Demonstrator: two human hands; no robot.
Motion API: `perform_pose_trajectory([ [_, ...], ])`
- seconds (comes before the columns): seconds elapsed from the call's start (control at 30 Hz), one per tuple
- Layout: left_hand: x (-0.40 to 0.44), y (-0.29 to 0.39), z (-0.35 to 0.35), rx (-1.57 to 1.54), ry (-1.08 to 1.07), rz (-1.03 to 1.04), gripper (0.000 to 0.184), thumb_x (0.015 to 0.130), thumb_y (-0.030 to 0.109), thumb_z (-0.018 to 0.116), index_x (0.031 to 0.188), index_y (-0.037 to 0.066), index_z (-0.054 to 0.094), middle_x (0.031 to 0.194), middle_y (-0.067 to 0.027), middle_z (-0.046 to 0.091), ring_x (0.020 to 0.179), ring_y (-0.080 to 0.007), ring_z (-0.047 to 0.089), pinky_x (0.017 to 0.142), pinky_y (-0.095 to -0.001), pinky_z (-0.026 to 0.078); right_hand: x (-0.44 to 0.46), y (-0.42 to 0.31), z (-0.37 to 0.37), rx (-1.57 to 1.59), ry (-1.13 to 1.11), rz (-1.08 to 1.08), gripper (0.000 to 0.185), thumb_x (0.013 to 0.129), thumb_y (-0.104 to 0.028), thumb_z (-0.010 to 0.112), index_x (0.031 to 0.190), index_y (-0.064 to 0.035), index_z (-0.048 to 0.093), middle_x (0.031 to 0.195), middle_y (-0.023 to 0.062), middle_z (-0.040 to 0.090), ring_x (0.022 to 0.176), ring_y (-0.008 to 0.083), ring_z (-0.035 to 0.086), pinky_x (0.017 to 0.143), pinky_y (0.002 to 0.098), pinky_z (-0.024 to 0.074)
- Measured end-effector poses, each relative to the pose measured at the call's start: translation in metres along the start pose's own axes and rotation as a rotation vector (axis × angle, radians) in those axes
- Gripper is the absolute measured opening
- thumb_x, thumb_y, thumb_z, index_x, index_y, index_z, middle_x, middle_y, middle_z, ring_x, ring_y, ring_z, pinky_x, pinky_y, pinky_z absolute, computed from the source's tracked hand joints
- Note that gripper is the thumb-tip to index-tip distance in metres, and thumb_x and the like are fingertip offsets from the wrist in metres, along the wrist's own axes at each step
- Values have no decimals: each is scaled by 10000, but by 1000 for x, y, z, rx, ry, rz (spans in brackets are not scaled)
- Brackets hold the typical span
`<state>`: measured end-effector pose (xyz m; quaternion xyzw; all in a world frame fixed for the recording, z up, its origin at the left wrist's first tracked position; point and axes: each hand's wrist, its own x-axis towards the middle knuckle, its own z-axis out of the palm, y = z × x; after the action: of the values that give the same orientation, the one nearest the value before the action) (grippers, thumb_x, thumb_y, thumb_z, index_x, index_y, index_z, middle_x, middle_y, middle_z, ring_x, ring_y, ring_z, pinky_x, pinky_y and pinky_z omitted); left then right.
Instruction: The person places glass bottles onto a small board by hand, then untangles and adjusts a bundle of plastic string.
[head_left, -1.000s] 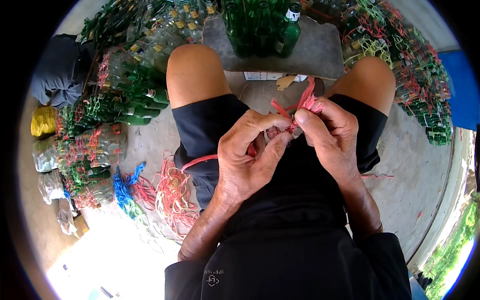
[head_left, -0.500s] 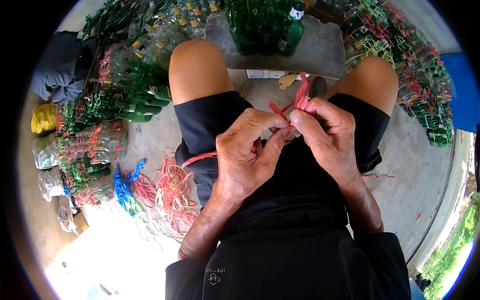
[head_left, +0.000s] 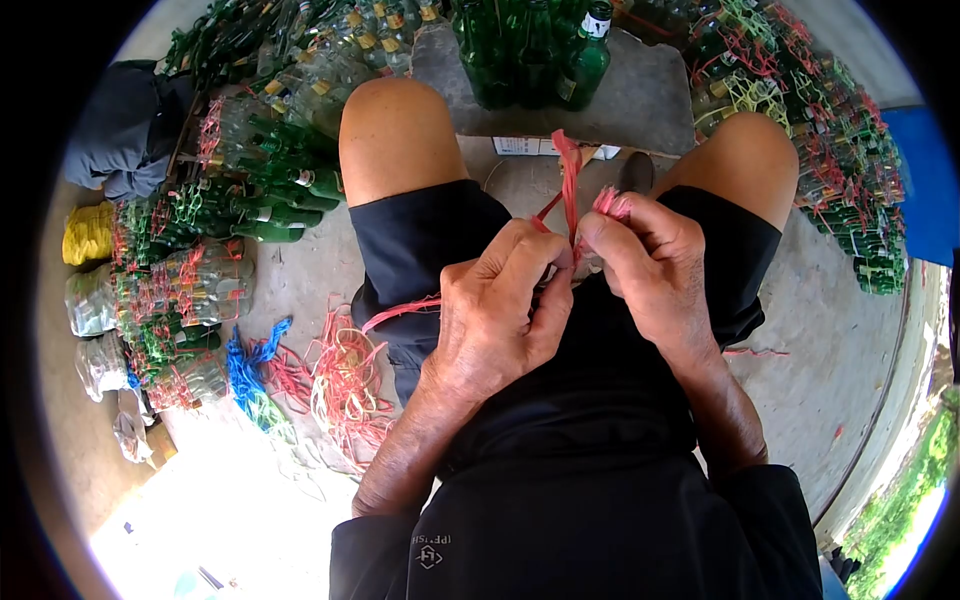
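Observation:
Above my lap, my left hand [head_left: 505, 305] is closed on a red plastic strip [head_left: 569, 180], which rises from the fingers. A loose end of red strip trails out to the left over my thigh. My right hand [head_left: 650, 265], just to the right, pinches a bunched piece of pink-red strip [head_left: 612, 204] between thumb and fingers. The fingertips of both hands are close together, and the strip between them is partly hidden by the fingers.
Green bottles [head_left: 535, 60] stand on a grey slab [head_left: 640, 100] beyond my knees. Tangled red and yellow strips [head_left: 345, 385] and a blue bundle [head_left: 250, 370] lie on the floor at left. Tied bottles [head_left: 200, 285] line the left side, more [head_left: 850, 180] the right.
My left hand has turned, its fingers curling in more. The red strip now stands up from it, farther left and apart from the bunched piece in my right hand.

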<state>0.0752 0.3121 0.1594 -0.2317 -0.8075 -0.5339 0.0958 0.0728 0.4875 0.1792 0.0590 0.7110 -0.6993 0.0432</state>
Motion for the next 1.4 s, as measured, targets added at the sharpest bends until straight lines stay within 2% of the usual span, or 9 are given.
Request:
perform_pose_trajectory([
  [0.07, -2, 0, 0, 5, -25, 10, 223, 811, -112, 707, 965, 26, 622, 832, -45, 607, 549, -88, 504, 502, -239, 408, 4, -3, -3, 112, 41, 32, 132, 962, -49, 681, 842, 8, 683, 664, -87, 529, 627, -24, 423, 518, 216, 320],
  [0.2, -4, 0, -1, 3, -40, 25, 220, 815, -107, 699, 965, 27, 609, 812, -43, 577, 547, -93, 500, 504, -244, 412, 9, 5, -10, 124, -47, 36, 154, 978, -67, 678, 842, 4, 693, 662, -99, 503, 610, -27, 379, 511, 216, 273],
  [0.5, -5, -5, 1, -21, 36, -88, 173, 874, -78, 693, 979, 22, 598, 798, -36, 552, 578, -93, 486, 511, -243, 372, 6, 2, -10, 224, -79, 34, 111, 993, -85, 672, 913, -14, 699, 669, -93, 501, 592, -18, 379, 507, 218, 274],
  [0.6, -5, -4, 2, -22, 53, -130, 162, 882, -72, 698, 978, 15, 602, 791, -31, 549, 593, -81, 481, 517, -236, 367, 6, 5, -7, 182, -73, -40, 134, 1016, -80, 627, 905, -10, 655, 637, -65, 466, 504, 5, 325, 449, 216, 248],
  [0.7, -6, -2, 1, -40, 53, -174, 147, 893, -65, 704, 984, 9, 614, 784, -20, 549, 610, -60, 477, 523, -225, 360, 7, 0, -3, 206, -19, -66, 125, 1017, -79, 624, 921, -8, 659, 651, -55, 482, 501, 8, 330, 448, 215, 251],
  [1.0, -6, -6, 1, -100, 43, -207, 115, 916, -43, 727, 1019, -10, 685, 798, -1, 577, 627, -28, 481, 524, -205, 358, 13, 5, -16, 365, -88, 5, 115, 1020, -91, 625, 939, -15, 659, 656, -50, 489, 501, 14, 346, 448, 216, 240],
  [1.2, -5, -5, 2, -141, 25, -243, 91, 926, -26, 733, 1012, -21, 701, 782, -5, 584, 630, -27, 485, 530, -205, 368, 12, 3, -14, 339, -55, 1, 111, 1018, -82, 626, 929, -20, 653, 659, -50, 488, 502, 15, 339, 450, 213, 248],
  [1.27, -4, -4, 2, -151, 11, -253, 78, 940, -17, 729, 1012, -33, 701, 781, -1, 587, 636, -25, 483, 541, -202, 373, 12, 3, -15, 294, -48, -14, 131, 1012, -88, 652, 906, -12, 666, 668, -71, 479, 547, -2, 350, 478, 213, 258],
  [1.4, -7, -5, 3, -322, 9, -402, 72, 981, 12, 712, 1016, -49, 696, 798, 22, 609, 678, -11, 483, 581, -192, 391, 7, -2, -15, 93, -43, -130, 135, 999, -48, 669, 874, 1, 653, 714, -74, 499, 623, -13, 373, 525, 209, 284],
])
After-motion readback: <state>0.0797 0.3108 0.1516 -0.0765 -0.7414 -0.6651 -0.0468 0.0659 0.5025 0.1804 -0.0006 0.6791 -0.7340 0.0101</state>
